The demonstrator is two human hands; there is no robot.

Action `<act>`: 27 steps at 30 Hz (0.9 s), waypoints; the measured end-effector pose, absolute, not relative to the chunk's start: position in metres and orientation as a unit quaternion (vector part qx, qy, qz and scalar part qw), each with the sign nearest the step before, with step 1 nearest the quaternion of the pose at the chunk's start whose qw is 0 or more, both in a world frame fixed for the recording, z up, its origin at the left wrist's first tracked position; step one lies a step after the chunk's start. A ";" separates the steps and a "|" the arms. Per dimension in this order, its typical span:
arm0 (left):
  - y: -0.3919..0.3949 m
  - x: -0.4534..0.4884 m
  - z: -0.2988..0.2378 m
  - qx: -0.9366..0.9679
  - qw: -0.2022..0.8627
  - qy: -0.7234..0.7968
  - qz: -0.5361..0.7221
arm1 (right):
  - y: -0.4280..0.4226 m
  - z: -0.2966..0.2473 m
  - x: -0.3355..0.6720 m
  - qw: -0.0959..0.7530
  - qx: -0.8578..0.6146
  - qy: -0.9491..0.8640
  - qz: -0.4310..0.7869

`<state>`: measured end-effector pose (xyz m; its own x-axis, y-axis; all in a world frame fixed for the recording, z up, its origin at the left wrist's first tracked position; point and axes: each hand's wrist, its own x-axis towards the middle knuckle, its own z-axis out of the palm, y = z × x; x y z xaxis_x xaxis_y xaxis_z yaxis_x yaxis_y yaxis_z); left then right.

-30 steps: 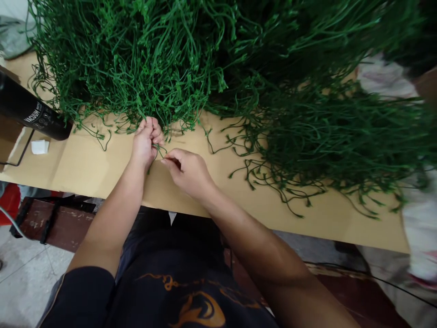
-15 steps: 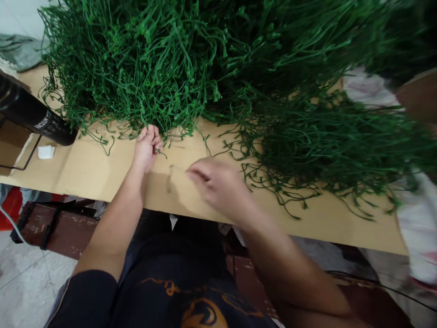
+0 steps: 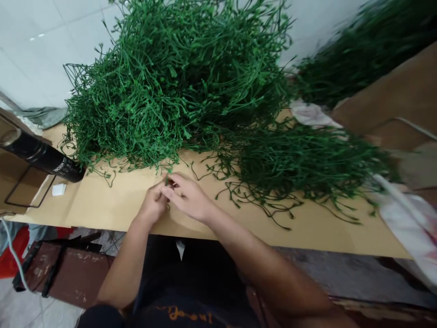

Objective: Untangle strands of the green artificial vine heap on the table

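A big heap of green plastic stems [image 3: 177,86] lies on the tan cardboard-covered table [image 3: 307,228]. My left hand [image 3: 153,202] and my right hand [image 3: 187,196] meet just in front of the heap, fingers pinched together around a small green stem piece [image 3: 167,181]. The right hand partly covers the left hand's fingertips. A second, flatter spread of green stems [image 3: 300,159] lies to the right of my hands.
A black bottle [image 3: 41,155] lies on its side at the left, with a small white block [image 3: 58,189] and a thin wire frame [image 3: 23,196] beside it. White cloth [image 3: 409,223] hangs at the right edge. A brown cardboard sheet [image 3: 392,100] stands at the back right.
My right hand swung out to the right, then came back to join the left. Both hands shifted slightly nearer the table's edge. The head camera tilted up, showing more wall.
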<state>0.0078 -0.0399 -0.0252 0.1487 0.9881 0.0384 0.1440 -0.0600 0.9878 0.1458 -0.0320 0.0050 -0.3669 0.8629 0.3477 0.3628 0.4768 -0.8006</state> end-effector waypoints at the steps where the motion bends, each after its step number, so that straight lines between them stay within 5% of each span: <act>1: -0.046 0.006 -0.026 0.616 0.469 0.486 0.405 | -0.031 0.007 0.137 0.395 -0.399 -0.745 0.360; 6: -0.068 -0.005 -0.021 0.684 0.430 0.513 0.290 | -0.026 0.011 0.125 0.442 -0.369 -0.610 0.544; 12: -0.081 -0.011 -0.017 0.694 0.426 0.528 0.241 | -0.026 0.011 0.128 0.483 -0.354 -0.577 0.555; 22: -0.096 -0.027 -0.014 0.694 0.424 0.526 0.248 | -0.029 0.013 0.124 0.447 -0.330 -0.581 0.595; 27: -0.115 -0.057 -0.003 0.698 0.450 0.527 0.181 | -0.031 0.009 0.133 0.363 -0.284 -0.611 0.644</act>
<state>-0.0574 -0.1145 -0.0027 0.3796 0.8982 -0.2215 0.5734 -0.0405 0.8183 0.1334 -0.0314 0.0095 -0.5752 0.8144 0.0770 -0.1195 0.0095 -0.9928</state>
